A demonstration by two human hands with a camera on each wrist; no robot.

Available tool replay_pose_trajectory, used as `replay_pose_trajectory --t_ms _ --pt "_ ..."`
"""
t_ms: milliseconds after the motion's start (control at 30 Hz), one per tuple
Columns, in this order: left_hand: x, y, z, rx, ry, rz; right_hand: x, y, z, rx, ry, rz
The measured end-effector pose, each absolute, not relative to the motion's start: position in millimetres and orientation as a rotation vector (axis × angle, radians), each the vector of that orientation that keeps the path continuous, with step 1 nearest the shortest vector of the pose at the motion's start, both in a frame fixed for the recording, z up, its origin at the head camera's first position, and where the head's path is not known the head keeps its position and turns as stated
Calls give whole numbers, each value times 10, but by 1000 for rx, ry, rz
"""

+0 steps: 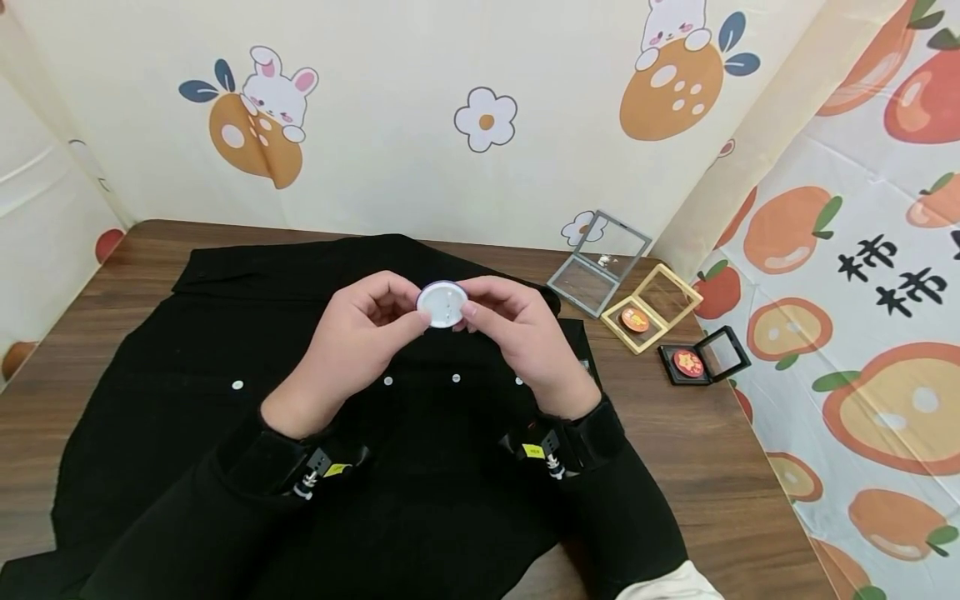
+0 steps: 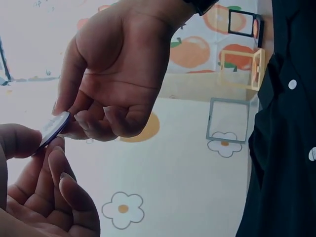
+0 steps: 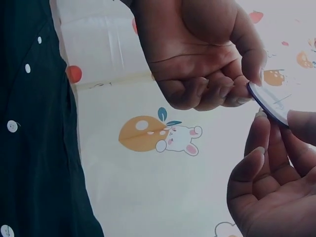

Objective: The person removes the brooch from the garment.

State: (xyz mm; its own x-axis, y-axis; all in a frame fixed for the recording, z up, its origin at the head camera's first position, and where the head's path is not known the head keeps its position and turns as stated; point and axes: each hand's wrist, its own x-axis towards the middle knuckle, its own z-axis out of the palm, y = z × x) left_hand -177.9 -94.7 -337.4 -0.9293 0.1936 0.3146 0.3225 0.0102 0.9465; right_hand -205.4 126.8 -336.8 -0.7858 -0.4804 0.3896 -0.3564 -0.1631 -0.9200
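Observation:
Above the black shirt (image 1: pixel 172 392), both hands hold a small round badge (image 1: pixel 442 305), its white back tilted upward, with a thin dark blue rim. My left hand (image 1: pixel 347 343) pinches its left edge between thumb and fingers. The right hand (image 1: pixel 523 335) pinches the opposite edge the same way. Seen side-on in the left wrist view, the badge (image 2: pixel 53 128) is a thin disc between the two sets of fingertips. The right wrist view shows small marks on the badge's back (image 3: pixel 271 101). Its front is hidden. White buttons (image 1: pixel 387 381) dot the shirt, which lies spread on the table.
At the back right of the wooden table (image 1: pixel 712 450) stand three open display cases: a grey one (image 1: pixel 587 283), a gold one (image 1: pixel 609 319) with an orange badge (image 1: pixel 634 320), and a black one (image 1: pixel 678 381) with a red badge (image 1: pixel 687 362). Printed cloth (image 1: pixel 405 108) hangs behind.

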Motion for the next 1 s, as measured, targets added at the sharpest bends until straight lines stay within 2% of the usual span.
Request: replay_pose_trajectory --t_ms 1000 --pt "-1768 -876 -3415 -621 -2089 -2011 -1990 1175 -3399 -1074 2138 -2113"
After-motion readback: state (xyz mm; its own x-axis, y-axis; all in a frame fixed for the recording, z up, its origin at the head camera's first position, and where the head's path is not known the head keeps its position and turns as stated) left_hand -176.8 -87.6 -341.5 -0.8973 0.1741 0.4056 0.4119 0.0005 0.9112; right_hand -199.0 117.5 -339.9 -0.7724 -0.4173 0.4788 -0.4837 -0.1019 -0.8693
